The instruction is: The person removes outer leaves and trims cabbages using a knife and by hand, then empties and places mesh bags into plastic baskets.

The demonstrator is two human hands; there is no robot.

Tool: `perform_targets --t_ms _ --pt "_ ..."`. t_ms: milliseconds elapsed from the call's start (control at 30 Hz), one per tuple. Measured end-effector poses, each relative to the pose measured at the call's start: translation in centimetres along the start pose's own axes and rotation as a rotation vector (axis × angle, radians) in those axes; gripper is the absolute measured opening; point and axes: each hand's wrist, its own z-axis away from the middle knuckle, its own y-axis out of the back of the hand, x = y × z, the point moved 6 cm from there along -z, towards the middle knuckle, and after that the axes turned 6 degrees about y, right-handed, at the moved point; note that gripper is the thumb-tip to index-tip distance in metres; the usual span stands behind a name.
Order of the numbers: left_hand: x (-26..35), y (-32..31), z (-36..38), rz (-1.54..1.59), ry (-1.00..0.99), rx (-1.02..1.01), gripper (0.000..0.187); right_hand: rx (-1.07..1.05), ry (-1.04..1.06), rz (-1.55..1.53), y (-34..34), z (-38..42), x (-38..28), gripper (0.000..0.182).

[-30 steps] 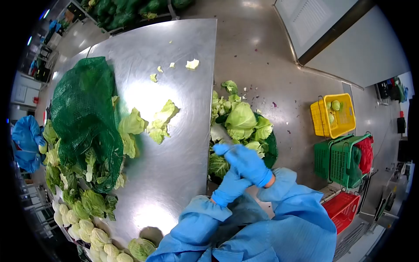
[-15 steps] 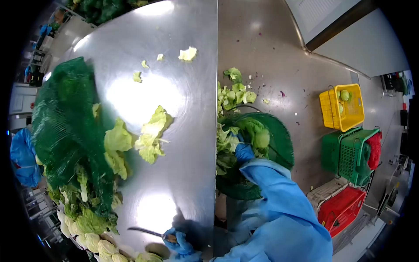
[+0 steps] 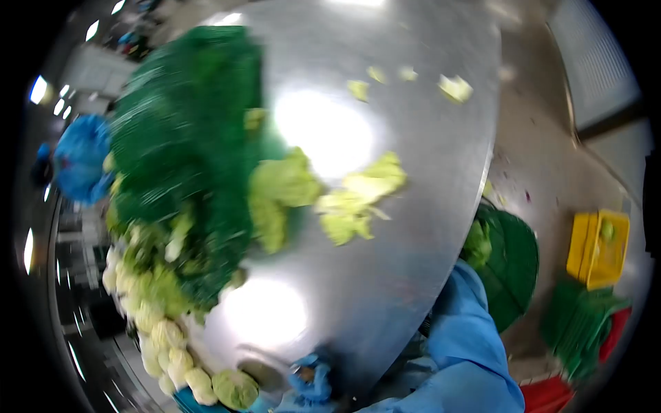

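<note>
Down by the near edge of the steel table point(image 3: 427, 206), the person's gloved left hand point(image 3: 311, 385) has its fingers wrapped round the brown handle of a knife point(image 3: 305, 374). The blade's just a blurry streak, but it seems to point left, which would keep it off the sleeve. A pale green cabbage point(image 3: 235, 389) sits just left of that hand, at the table's near left corner.

Right arm's a different story: the blue sleeve point(image 3: 465, 303) reaches past the right edge toward a big green bin point(image 3: 513, 265) with leafy stuff inside. The right hand itself is out of sight, so no telling if it's gripping anything. The bin is tucked right beside the table, presumably to be in easy reach.

More cabbages point(image 3: 169, 337) line the lower left edge, likely to leave the middle free for working. Above them a green net sack point(image 3: 186, 124) lies along the left side; can't make out what's under the mesh. Loose leaves point(image 3: 286, 182) lie mid-table. The far edge is cropped, glare wipes out patches of steel, and the red crate point(image 3: 547, 396) at bottom right is mostly cut off.
</note>
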Motion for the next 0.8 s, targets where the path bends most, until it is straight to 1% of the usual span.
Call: perform_targets --t_ms 33,100,133,167,200,233,267,333,367,433,500,533,567,633,667,700,733,800 --pt "-3.5 2.0 0.6 -0.115 -0.014 0.036 0.030 -0.021 0.023 0.027 1.5 1.3 0.0 0.051" --pt "0.2 -0.8 -0.4 -0.020 -0.059 0.039 0.024 -0.046 0.074 0.090 6.2 4.6 -0.5 0.049" --pt "-0.6 -0.9 -0.5 -0.070 -0.032 0.000 0.023 -0.042 0.096 0.125 8.7 6.7 -0.5 0.048" --pt "-1.4 -0.9 -0.6 -0.122 -0.007 -0.040 0.025 0.031 0.060 0.079 12.1 9.3 -0.7 0.047" --pt "-0.2 -1.0 -0.7 -0.147 -0.072 -0.037 0.026 0.106 0.037 0.040 15.6 12.5 -1.4 0.046" --pt "1.3 -1.3 -0.9 -0.174 -0.138 -0.029 0.028 0.307 -0.052 -0.218 19.5 16.4 -1.8 0.043" --pt "2.6 -1.5 -1.1 -0.206 -0.198 -0.019 0.029 0.535 -0.090 -0.482 23.2 20.6 -2.3 0.041" --pt "2.9 -1.8 -1.5 -0.172 -0.074 -0.096 0.031 1.042 0.049 -0.509 27.7 26.8 -3.9 0.039" --pt "2.6 -1.8 -1.4 -0.155 -0.008 -0.143 0.032 1.068 0.161 -0.615 28.5 28.4 -5.4 0.036" --pt "3.8 -1.4 -1.6 -0.158 -0.187 -0.109 0.036 1.081 0.377 -0.835 29.4 31.9 -9.6 0.031" --pt "2.7 -1.6 -2.2 -0.274 -0.141 -0.219 0.039 0.689 0.515 -1.187 28.4 34.2 -17.5 0.030" --pt "2.4 -1.7 -2.2 -0.307 -0.090 -0.283 0.039 0.386 0.447 -1.249 27.3 34.5 -21.5 0.033" --pt "2.0 -1.5 -1.5 -0.334 -0.038 -0.350 0.039 0.200 0.573 -1.384 25.3 35.0 -25.6 0.038" --pt "3.8 0.9 1.9 -0.221 -0.019 -0.328 0.039 -0.305 0.480 -1.535 18.3 33.7 -30.9 0.044" --pt "4.6 2.2 2.2 -0.175 -0.029 -0.308 0.038 -0.285 0.386 -1.559 19.2 36.6 -34.7 0.042" --pt "3.6 3.5 2.8 -0.153 0.040 -0.446 0.041 -0.261 0.375 -1.616 18.1 37.4 -36.0 0.037" --pt "4.6 5.8 2.8 -0.219 -0.038 -0.472 0.044 -0.207 0.443 -1.602 18.0 37.9 -37.2 0.036" --pt "9.3 11.2 2.8 -0.364 -0.205 -0.549 0.049 -0.070 0.565 -1.590 18.1 39.0 -38.9 0.033"
